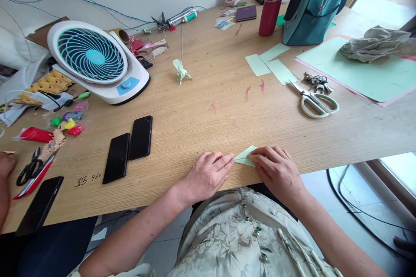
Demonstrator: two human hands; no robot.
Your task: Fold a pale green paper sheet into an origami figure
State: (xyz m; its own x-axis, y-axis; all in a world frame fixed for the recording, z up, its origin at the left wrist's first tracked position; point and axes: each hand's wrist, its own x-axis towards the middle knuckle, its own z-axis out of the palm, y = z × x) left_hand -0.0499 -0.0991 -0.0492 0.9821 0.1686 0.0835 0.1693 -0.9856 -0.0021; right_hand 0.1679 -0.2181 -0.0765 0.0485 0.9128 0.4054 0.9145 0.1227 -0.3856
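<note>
A small folded piece of pale green paper (246, 156) lies flat on the wooden table (211, 108) near its front edge. My left hand (208, 176) rests palm down with its fingertips pressing the paper's left corner. My right hand (276, 169) lies over the paper's right side, fingers pressing it onto the table. Most of the paper is hidden under my right fingers.
Two black phones (130, 145) lie to the left, a third (40, 203) at the front left by small scissors (29, 169). White-handled scissors (313, 101), green paper strips (268, 64), a folded paper figure (181, 71), a fan (95, 60), a red bottle (270, 11) and a teal bag (316, 2) stand farther back. Another person's hand (4, 169) shows at the left edge.
</note>
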